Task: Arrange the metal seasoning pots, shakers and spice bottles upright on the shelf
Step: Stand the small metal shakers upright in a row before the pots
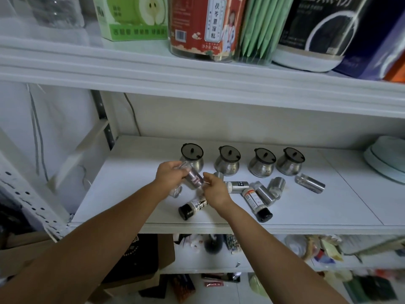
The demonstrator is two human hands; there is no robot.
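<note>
Four lidded metal pots (228,164) upright at shelf (131,172) back; left hand (169,175) fingers wrapped round tilted metal shaker (194,178), right hand (215,189) pinching its lower end.

The red jar (203,27) on the upper shelf reads "茯苓薏湿糕" and "250".

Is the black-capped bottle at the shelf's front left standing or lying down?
Lying down. The black-capped bottle rests on its side on the shelf, cap pointing toward the front edge.
</note>
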